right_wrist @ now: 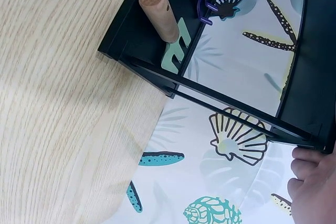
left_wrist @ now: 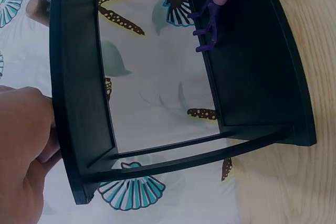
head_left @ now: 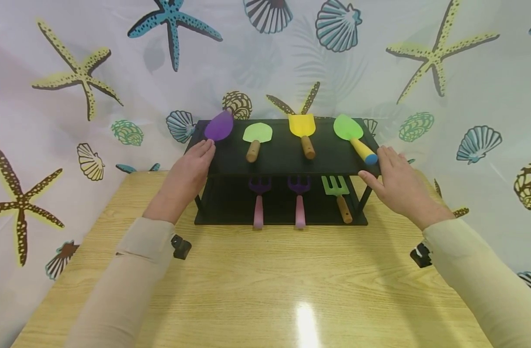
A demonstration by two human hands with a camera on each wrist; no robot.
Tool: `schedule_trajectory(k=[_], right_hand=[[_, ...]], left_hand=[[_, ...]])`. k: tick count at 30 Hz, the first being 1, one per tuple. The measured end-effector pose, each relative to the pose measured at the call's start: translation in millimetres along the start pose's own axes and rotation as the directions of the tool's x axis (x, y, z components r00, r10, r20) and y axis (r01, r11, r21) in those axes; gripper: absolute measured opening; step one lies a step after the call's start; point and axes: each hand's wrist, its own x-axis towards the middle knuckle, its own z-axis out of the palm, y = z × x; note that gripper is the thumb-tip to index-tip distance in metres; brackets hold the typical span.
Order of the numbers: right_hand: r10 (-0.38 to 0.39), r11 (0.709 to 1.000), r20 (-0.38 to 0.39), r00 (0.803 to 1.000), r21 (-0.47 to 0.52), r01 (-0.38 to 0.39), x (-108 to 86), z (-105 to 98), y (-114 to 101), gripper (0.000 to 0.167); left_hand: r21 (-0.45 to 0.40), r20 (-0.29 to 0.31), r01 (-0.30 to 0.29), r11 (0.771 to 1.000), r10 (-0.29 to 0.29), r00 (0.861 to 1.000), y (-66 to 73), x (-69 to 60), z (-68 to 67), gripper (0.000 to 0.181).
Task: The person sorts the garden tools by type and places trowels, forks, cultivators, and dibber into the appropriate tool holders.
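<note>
A two-tier black shelf [head_left: 278, 159] stands at the back of the table. At the upper tier's left end, my left hand [head_left: 188, 166] holds a purple trowel [head_left: 219, 125] by its handle, which the fingers cover. My right hand [head_left: 400, 183] rests on the right front corner, fingers extended and thumb by the front edge. Between them on top lie a pale green trowel [head_left: 258, 133], a yellow shovel [head_left: 302, 126] and a bright green trowel [head_left: 348, 128] with a yellow handle. The lower tier carries two purple forks [head_left: 258, 210] [head_left: 300, 210] with pink handles and a green fork [right_wrist: 170, 59] with a wooden handle.
The wood-grain table [head_left: 265, 275] stretches in front of the shelf. A patterned seashell cloth [head_left: 152, 87] hangs behind and at both sides. Small black cameras [head_left: 181, 246] [head_left: 421, 255] sit at the wrists. Thin side bars [left_wrist: 184, 158] join the tiers.
</note>
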Motion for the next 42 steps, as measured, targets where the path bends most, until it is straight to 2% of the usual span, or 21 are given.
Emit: schedule_trajectory(k=[6, 10, 13, 16, 18, 21, 25, 28, 31, 35, 39, 42], right_hand=[[0.0, 1.0, -0.01, 1.0, 0.005, 0.0, 1.2, 1.0, -0.1, 0.088], [0.004, 1.0, 0.001, 1.0, 0.001, -0.004, 1.7, 1.9, -0.5, 0.089], [0.006, 1.0, 0.008, 1.0, -0.001, -0.006, 1.7, 2.0, -0.4, 0.09], [0.002, 1.0, 0.006, 1.0, 0.002, -0.002, 2.0, 2.4, 0.1, 0.089], [0.0, 1.0, 0.004, 1.0, 0.007, 0.0, 2.1, 2.7, 0.6, 0.089], [-0.004, 1.0, 0.001, 1.0, 0.018, 0.004, 1.8, 3.0, 1.0, 0.089], [-0.006, 1.0, 0.004, 1.0, 0.027, 0.006, 1.1, 3.1, 1.7, 0.089], [-0.004, 1.0, 0.003, 1.0, 0.027, 0.004, 0.7, 2.8, 4.0, 0.089], [0.002, 1.0, -0.006, 1.0, 0.029, -0.002, 0.2, 3.5, 6.9, 0.089], [0.018, 1.0, -0.019, 1.0, 0.025, -0.018, -1.9, 5.9, 9.2, 0.09], [0.043, 0.998, -0.051, 0.998, 0.055, -0.04, -8.0, 8.6, 7.1, 0.088], [0.057, 0.994, -0.075, 0.996, 0.097, -0.05, -16.6, 11.0, 4.3, 0.084]], left_hand=[[-0.008, 0.034, -0.004, 1.0, 0.004, 0.999, -1.2, 5.4, -3.1, 0.045], [-0.018, 0.07, 0.018, 1.0, -0.017, 0.997, -1.5, 7.1, -3.9, 0.049], [-0.033, 0.036, 0.024, 0.999, -0.022, 0.999, -0.8, 8.9, -2.7, 0.048], [-0.062, -0.043, 0.018, 0.998, -0.02, 0.999, 0.7, 10.6, -1.4, 0.044], [-0.085, -0.074, 0.029, 0.996, -0.036, 0.997, 2.2, 11.0, -0.8, 0.044], [-0.103, -0.084, 0.061, 0.993, -0.07, 0.994, 5.1, 10.6, -1.0, 0.045], [-0.073, -0.08, 0.099, 0.992, -0.105, 0.991, 7.7, 8.8, -3.8, 0.048], [-0.049, -0.101, 0.092, 0.995, -0.096, 0.99, 8.6, 5.9, -7.0, 0.051], [-0.052, -0.148, 0.07, 0.996, -0.077, 0.986, 9.3, -0.6, -9.3, 0.051], [-0.073, -0.245, 0.027, 0.997, -0.044, 0.968, 11.9, -11.6, -10.3, 0.049], [-0.097, -0.347, -0.053, 0.994, 0.016, 0.938, 17.9, -23.4, -11.4, 0.051], [-0.113, -0.402, -0.117, 0.987, 0.063, 0.914, 23.8, -36.0, -11.9, 0.053]])
